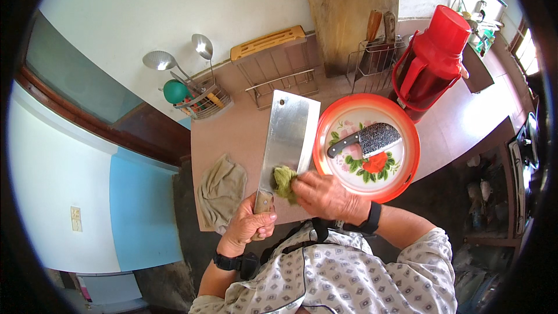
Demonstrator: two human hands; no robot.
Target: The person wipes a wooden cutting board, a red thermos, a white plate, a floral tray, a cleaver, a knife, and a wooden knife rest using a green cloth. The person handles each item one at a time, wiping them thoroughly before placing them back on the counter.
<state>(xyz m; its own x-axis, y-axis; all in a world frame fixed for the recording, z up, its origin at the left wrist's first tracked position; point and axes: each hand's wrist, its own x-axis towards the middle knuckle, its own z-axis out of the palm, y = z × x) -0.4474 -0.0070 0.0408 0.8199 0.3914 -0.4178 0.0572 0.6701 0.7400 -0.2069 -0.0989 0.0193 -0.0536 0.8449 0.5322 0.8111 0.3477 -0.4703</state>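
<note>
My left hand (250, 223) grips the wooden handle of a large cleaver (290, 131), its broad steel blade pointing away from me. Pinched in my right hand (327, 194) is a crumpled green cloth (284, 181), which lies against the blade close to the handle. To the right, a smaller cleaver (377, 139) with a dark patterned blade and black handle rests in a round enamel tray (323, 157) with an orange-red rim and a flower print. A rumpled beige cloth (223, 192) lies on the counter to the left of my left hand.
Along the counter (248, 139) stand a wire basket of ladles (205, 104), a wire rack with a slotted wooden top (268, 44), a large cutting board (348, 13), a wire holder (370, 63) with knives, and a red thermos flask (431, 65). A stove edge is at far right.
</note>
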